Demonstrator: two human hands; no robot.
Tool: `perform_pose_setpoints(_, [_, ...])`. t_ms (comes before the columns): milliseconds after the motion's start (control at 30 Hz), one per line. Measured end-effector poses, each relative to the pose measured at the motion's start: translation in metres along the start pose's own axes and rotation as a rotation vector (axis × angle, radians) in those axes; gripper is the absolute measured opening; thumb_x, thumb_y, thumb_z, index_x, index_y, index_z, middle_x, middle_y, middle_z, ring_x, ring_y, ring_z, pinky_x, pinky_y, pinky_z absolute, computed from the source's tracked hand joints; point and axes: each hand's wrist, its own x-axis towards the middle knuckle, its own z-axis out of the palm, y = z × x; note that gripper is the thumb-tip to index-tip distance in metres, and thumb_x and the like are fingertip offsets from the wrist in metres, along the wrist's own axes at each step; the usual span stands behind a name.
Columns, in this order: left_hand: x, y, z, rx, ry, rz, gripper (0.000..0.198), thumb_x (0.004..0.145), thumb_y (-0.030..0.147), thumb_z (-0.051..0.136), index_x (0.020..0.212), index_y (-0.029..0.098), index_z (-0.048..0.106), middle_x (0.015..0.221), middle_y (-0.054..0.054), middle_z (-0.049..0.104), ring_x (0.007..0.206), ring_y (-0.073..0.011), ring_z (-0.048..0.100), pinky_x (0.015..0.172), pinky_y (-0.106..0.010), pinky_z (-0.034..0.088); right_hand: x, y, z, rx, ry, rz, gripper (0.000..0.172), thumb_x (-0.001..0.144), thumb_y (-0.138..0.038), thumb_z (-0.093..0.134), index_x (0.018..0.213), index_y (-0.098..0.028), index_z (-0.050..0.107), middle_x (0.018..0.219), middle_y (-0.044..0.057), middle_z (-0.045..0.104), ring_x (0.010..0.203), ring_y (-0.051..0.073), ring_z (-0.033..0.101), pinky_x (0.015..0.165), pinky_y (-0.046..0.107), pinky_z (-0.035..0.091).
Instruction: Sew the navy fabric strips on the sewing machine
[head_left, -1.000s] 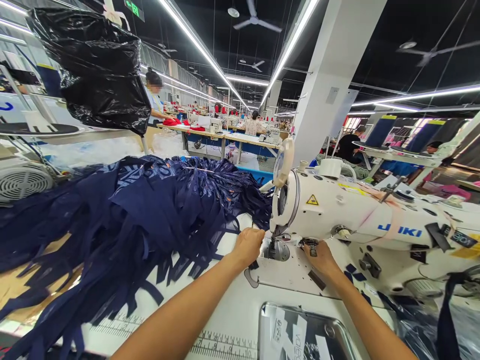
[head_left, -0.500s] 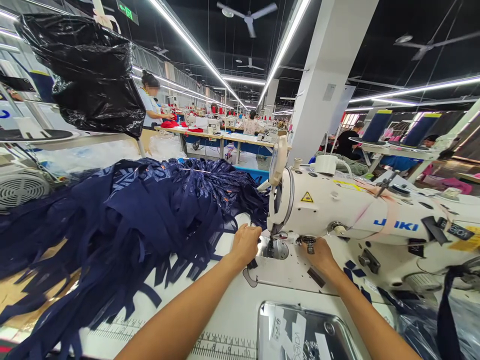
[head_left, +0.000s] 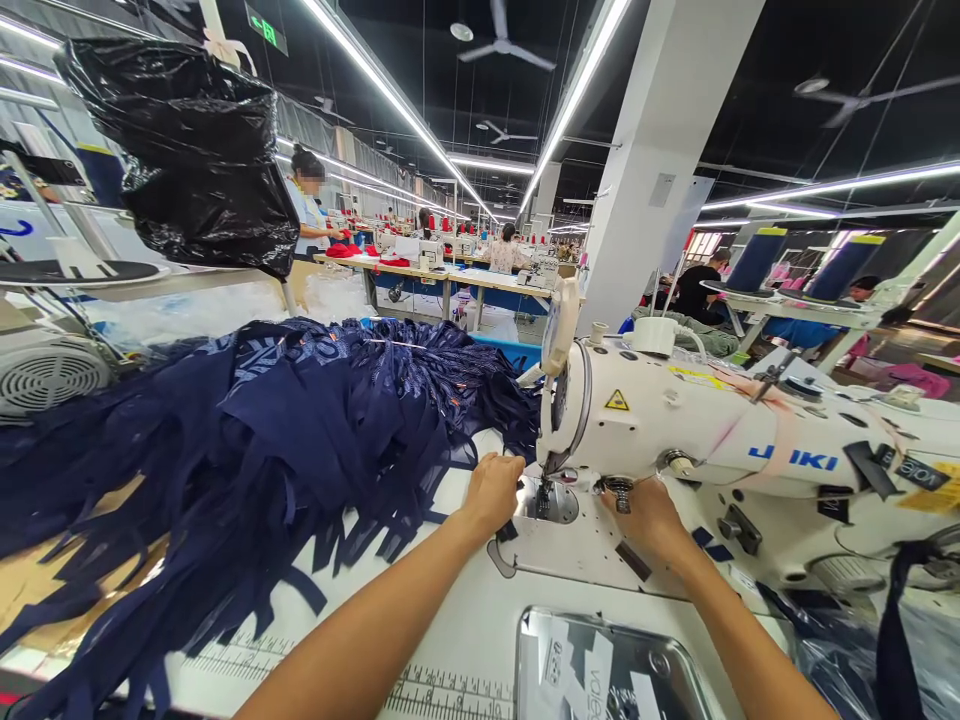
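A white sewing machine (head_left: 675, 410) stands before me, its presser foot (head_left: 547, 495) down near the shiny needle plate (head_left: 566, 505). Left of the plate, my left hand (head_left: 491, 495) is closed, with dark bits showing at its fingertips and below; what it grips is too hidden to name. Under the machine arm, my right hand (head_left: 651, 518) reaches in behind the tension spring (head_left: 621, 495). Its fingers are bent together and partly covered, so their contents cannot be made out. A large heap of navy fabric strips (head_left: 300, 430) lies left of my left hand.
Dark fabric scraps (head_left: 712, 545) lie beside my right wrist. A metal cover (head_left: 607, 660) with labels on it is in front, beside a printed ruler (head_left: 442, 690). A black plastic bag (head_left: 187, 150) hangs at upper left. Co-workers sit or stand farther back.
The view has shifted slightly. My right hand and wrist have moved a little to the right, covering some of the dark scraps. My left hand keeps nearly the same place beside the needle plate.
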Motion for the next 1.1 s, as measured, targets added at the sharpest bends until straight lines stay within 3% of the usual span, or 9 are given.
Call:
perform_pose_setpoints(200, [0.001,0.001,-0.002,0.021,-0.006,-0.010,0.027,0.070,-0.005,0.041,0.070,0.017,0.055,0.071,-0.003,0.061,0.075,-0.0183,0.058,0.073,-0.026,0.039,-0.010,0.000,-0.033,-0.234,-0.241,-0.074,0.030,0.074,-0.044,0.056,0.086,-0.018,0.062,0.092,0.012,0.063,0.097,0.031,0.052,0.083,0.042,0.033])
perform_pose_setpoints(433, [0.000,0.003,-0.009,0.103,-0.035,0.025,0.022,0.076,0.001,0.043,0.073,0.016,0.058,0.076,-0.005,0.063,0.079,-0.0193,0.058,0.075,-0.027,0.038,-0.015,0.001,-0.026,-0.179,-0.290,-0.101,0.043,0.076,-0.050,0.050,0.105,-0.019,0.057,0.116,0.012,0.054,0.110,0.031,0.045,0.097,0.053,0.017])
perform_pose_setpoints(567, [-0.003,0.006,-0.016,0.160,-0.057,0.066,0.023,0.075,-0.001,0.042,0.075,0.013,0.060,0.076,-0.008,0.065,0.078,-0.0205,0.059,0.081,-0.031,0.037,-0.029,0.013,-0.019,-0.148,-0.264,-0.121,0.057,0.076,-0.052,0.047,0.123,-0.021,0.045,0.132,0.012,0.042,0.120,0.031,0.036,0.099,0.052,0.016])
perform_pose_setpoints(667, [-0.007,0.009,-0.022,0.191,-0.074,0.084,0.023,0.073,-0.002,0.043,0.077,0.011,0.062,0.076,-0.011,0.065,0.080,-0.0228,0.060,0.086,-0.036,0.034,-0.043,0.026,-0.013,-0.171,-0.241,-0.119,0.058,0.078,-0.050,0.043,0.128,-0.022,0.040,0.134,0.011,0.041,0.123,0.029,0.034,0.100,0.052,0.017])
perform_pose_setpoints(900, [-0.013,0.016,-0.029,0.261,-0.093,0.110,0.024,0.073,-0.002,0.043,0.085,0.009,0.061,0.084,-0.014,0.065,0.083,-0.0246,0.060,0.084,-0.038,0.034,-0.055,0.049,-0.002,-0.195,-0.013,-0.180,0.045,0.081,-0.041,0.040,0.120,-0.021,0.049,0.127,0.012,0.048,0.118,0.028,0.041,0.098,0.054,0.024])
perform_pose_setpoints(1100, [-0.018,0.003,-0.050,0.348,-0.088,0.162,0.020,0.074,0.000,0.045,0.083,0.009,0.060,0.081,-0.014,0.064,0.079,-0.0244,0.060,0.077,-0.037,0.037,-0.056,0.040,-0.004,-0.052,0.111,-0.301,0.032,0.084,-0.026,0.037,0.107,-0.017,0.058,0.115,0.012,0.057,0.108,0.025,0.051,0.099,0.053,0.027])
